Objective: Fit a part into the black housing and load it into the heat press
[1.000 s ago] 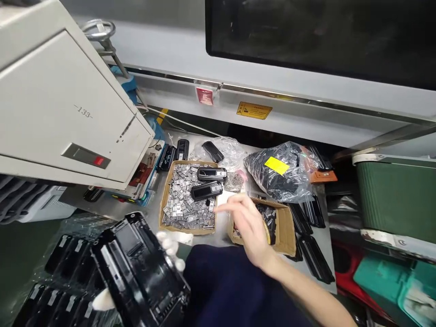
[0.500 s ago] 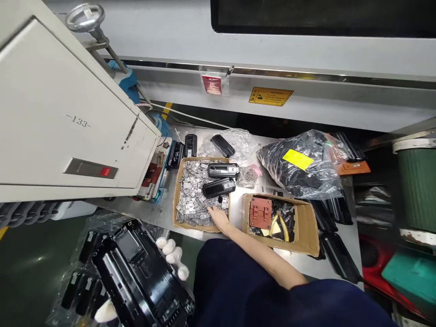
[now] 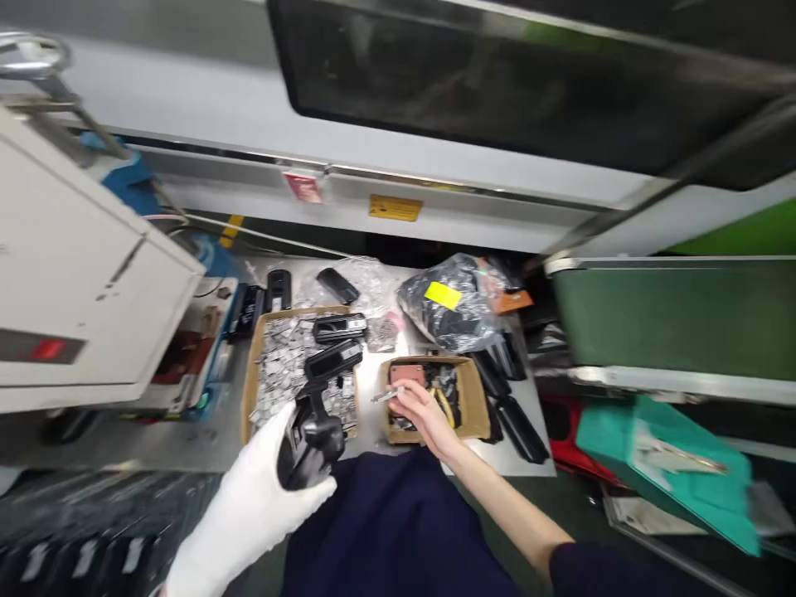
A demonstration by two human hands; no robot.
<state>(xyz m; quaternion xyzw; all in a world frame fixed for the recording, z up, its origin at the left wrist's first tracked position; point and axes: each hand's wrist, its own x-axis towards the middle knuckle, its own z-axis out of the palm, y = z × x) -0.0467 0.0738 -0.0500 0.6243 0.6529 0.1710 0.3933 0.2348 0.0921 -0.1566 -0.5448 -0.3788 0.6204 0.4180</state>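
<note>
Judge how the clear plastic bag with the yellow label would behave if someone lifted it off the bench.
The plastic bag would probably sag and shift, since its film is thin, crinkled and bulging around loose dark parts. It looks well filled, so likely heavy for its size. The glossy film may be slippery, so it might slide in the fingers.

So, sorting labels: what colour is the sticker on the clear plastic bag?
Yellow sticker, clearest in the head view.

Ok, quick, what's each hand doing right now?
Left hand, gloved: closed around a black plastic housing.
Right hand, bare: fingers pinched on a small metal piece, over the smaller cardboard box.
</note>
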